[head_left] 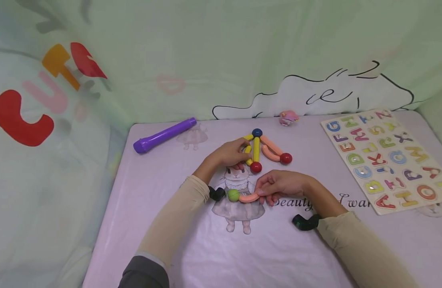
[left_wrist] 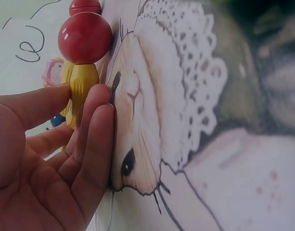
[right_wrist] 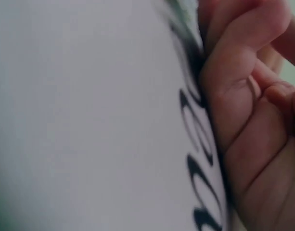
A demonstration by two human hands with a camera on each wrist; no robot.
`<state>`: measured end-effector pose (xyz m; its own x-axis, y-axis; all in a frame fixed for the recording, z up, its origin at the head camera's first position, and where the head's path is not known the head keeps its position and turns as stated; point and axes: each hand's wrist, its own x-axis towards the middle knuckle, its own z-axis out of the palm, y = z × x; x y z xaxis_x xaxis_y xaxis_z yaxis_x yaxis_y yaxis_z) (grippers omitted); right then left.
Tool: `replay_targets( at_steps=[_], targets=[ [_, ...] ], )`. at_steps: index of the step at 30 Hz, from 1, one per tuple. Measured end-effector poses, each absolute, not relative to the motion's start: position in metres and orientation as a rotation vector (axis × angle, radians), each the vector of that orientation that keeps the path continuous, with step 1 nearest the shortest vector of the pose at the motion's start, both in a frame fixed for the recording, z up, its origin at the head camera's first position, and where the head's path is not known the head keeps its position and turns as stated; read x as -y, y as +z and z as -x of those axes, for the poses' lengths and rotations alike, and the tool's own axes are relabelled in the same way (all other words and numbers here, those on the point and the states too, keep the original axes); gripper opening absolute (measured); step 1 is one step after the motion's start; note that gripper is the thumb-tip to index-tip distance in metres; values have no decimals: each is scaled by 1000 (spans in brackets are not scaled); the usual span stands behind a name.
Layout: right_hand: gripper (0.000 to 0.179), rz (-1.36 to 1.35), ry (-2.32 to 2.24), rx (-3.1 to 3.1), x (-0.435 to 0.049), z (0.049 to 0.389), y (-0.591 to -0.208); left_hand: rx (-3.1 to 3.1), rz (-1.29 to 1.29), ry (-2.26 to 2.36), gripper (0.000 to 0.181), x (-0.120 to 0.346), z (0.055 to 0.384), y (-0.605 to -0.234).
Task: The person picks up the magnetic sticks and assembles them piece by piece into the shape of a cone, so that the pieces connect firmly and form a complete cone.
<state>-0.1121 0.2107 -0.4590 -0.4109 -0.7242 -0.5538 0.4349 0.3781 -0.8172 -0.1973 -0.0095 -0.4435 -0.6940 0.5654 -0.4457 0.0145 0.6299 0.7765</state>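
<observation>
My left hand [head_left: 229, 154] pinches a curved yellow stick [head_left: 247, 150] between thumb and fingers. In the left wrist view, a red ball [left_wrist: 84, 37] sits at the end of the yellow piece [left_wrist: 84, 77]. A straight yellow stick [head_left: 256, 149] joins a blue ball [head_left: 257, 133] to a red ball [head_left: 256, 167]. Two peach sticks, one straight [head_left: 271, 145] and one curved [head_left: 269, 155], lead to another red ball [head_left: 286, 158]. Nearer, my right hand [head_left: 283, 186] pinches the end of a curved peach stick [head_left: 249, 198], with a green ball [head_left: 233, 195] at its other end.
A purple toy microphone [head_left: 165, 136] lies at the back left, and a small pink toy [head_left: 288, 118] stands at the back edge. On the right is an alphabet puzzle board [head_left: 388, 160]. Fabric with printed letters hangs behind the rabbit-printed tablecloth [head_left: 213, 256].
</observation>
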Motion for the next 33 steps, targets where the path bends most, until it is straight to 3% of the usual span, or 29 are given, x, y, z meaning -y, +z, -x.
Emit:
replay_targets(
  at_steps=[14,23,33],
  targets=[
    [26,355,-1361,-1598,-215,107,-465,-2152,-491,1084,43,16,192,-442],
    [26,360,-1388,-1565,-217,110,-469,-2206,-476,1153,29,22,190,-442],
    [30,341,-1427,-1503,-217,108,-471,-2222,-466,1256,32,27,185,-443]
  ],
)
